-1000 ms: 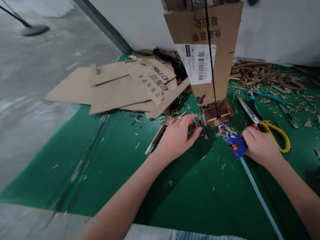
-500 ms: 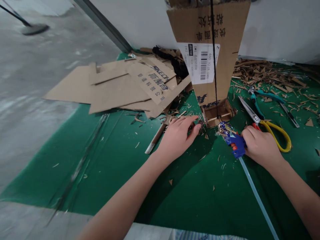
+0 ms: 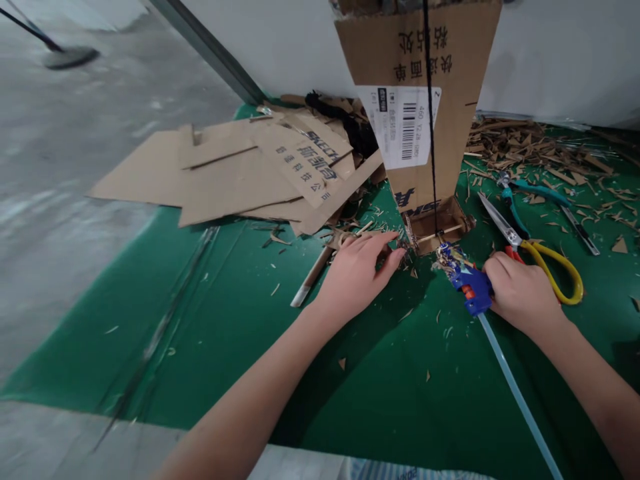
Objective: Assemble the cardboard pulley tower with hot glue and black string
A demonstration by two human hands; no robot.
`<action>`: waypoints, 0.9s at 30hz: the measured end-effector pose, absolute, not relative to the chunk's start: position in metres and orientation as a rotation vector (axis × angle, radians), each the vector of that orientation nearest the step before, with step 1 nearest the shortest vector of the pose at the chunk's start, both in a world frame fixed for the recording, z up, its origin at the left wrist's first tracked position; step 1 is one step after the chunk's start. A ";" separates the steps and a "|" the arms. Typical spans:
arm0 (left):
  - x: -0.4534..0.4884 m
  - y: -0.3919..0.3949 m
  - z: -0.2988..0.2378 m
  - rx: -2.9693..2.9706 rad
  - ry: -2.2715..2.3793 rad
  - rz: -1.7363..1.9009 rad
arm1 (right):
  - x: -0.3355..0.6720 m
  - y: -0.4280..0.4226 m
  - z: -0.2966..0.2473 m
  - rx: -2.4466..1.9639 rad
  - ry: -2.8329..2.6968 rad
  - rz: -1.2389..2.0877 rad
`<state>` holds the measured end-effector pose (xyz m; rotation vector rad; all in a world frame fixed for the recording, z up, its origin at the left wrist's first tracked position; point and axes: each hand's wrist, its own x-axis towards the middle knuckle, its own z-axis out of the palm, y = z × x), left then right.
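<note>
My right hand (image 3: 523,290) is closed around the grip of a blue hot glue gun (image 3: 473,288). A long pale glue stick (image 3: 520,397) trails from the gun's back end towards me. Its nozzle, crusted with scraps, points at a thin wooden stick (image 3: 441,235) across the open base of a tall cardboard structure (image 3: 453,143). Down to that stick runs a black string (image 3: 433,153). Beside the left edge of the base, my left hand (image 3: 357,270) has its fingers curved and the thumb apart; what lies under the fingers is partly hidden.
Scissors with yellow handles (image 3: 555,267) and teal-handled pliers (image 3: 537,190) lie to the right, near a slim cutter (image 3: 580,230). Cardboard sheets (image 3: 235,180) are piled at the left. Cardboard scraps (image 3: 530,147) heap along the white wall. A green mat (image 3: 215,347) covers the work surface.
</note>
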<state>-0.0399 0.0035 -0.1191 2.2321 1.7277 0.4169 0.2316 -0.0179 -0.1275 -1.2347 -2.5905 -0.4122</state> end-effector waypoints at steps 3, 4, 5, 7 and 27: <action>-0.041 0.004 -0.119 2.231 1.721 0.413 | 0.230 -0.017 -0.128 -1.246 -2.603 -0.420; -0.041 0.004 -0.119 2.229 1.719 0.415 | 0.230 -0.017 -0.128 -1.255 -2.602 -0.416; -0.041 0.005 -0.118 2.227 1.717 0.417 | 0.230 -0.016 -0.127 -1.262 -2.601 -0.411; -0.040 0.005 -0.117 2.222 1.712 0.422 | 0.229 -0.016 -0.127 -1.261 -2.599 -0.403; -0.039 0.001 -0.121 2.236 1.699 0.451 | 0.232 -0.020 -0.128 -1.289 -2.593 -0.303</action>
